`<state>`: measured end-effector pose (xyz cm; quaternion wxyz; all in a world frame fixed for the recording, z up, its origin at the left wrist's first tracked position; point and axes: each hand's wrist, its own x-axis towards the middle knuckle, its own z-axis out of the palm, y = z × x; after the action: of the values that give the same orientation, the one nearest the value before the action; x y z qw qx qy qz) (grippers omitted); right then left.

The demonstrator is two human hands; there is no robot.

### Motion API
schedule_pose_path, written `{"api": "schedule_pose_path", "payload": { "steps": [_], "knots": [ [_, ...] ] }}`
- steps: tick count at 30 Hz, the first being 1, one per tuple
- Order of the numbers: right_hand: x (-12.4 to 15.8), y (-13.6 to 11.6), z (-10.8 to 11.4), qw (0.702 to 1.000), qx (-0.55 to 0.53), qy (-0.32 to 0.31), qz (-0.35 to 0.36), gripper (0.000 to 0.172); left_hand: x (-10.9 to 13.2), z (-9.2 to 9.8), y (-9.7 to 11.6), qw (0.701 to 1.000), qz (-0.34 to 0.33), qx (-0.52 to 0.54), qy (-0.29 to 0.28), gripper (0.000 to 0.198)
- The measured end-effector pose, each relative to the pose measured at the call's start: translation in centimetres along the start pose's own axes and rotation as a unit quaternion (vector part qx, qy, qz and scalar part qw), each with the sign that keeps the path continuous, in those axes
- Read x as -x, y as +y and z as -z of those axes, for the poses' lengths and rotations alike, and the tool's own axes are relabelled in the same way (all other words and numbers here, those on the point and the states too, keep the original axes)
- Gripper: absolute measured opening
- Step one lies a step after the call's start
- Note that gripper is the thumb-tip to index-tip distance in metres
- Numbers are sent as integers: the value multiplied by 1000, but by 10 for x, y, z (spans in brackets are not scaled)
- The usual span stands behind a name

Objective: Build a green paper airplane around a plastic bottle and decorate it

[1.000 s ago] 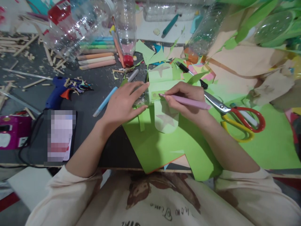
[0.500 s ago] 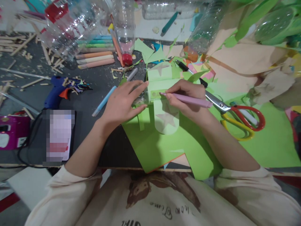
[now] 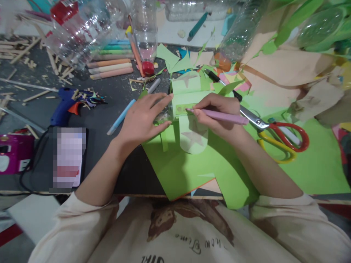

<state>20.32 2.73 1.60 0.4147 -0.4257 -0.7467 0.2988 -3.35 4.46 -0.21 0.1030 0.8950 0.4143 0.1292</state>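
Observation:
My right hand [image 3: 218,113] grips a pink marker [image 3: 226,117], its tip on a small green strip [image 3: 180,109] with round marks. That strip lies across a pale green paper piece [image 3: 179,99] wrapped around a clear plastic bottle. My left hand [image 3: 145,117] rests over the bottle with its fingers spread, fingertips at the paper's left edge. Below the strip hangs a rounded pale green flap with a grey star [image 3: 194,137]; another flap with a star [image 3: 187,80] is above. Under all this lies a large green sheet [image 3: 192,164].
Right of my right hand lie scissors [image 3: 285,137] with red and yellow handles. At left are a blue glue gun [image 3: 61,106], a phone [image 3: 70,157] and a purple box [image 3: 16,153]. Markers [image 3: 111,69], paper scraps and plastic bottles [image 3: 145,33] sit farther back.
The lower star flap has lifted very slightly at its end. Both hands stay almost where they were, with the marker tip still at the strip.

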Motion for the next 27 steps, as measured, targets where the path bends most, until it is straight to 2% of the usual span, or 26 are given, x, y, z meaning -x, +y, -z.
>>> {"api": "schedule_pose_path", "payload": {
  "steps": [4,9,18,27],
  "knots": [
    [1,1,0,1000,-13,8,0,15,0,0,0,1000,0,-5,2,61],
    [2,2,1,999,-6,-2,-33,20,1,0,-1,1000,-4,-2,5,60],
    [1,0,0,999,-2,1,-36,19,1,0,0,1000,-3,-5,4,62],
    [3,9,12,999,15,9,-40,25,1,-1,-1,1000,5,3,4,62]
  ]
}}
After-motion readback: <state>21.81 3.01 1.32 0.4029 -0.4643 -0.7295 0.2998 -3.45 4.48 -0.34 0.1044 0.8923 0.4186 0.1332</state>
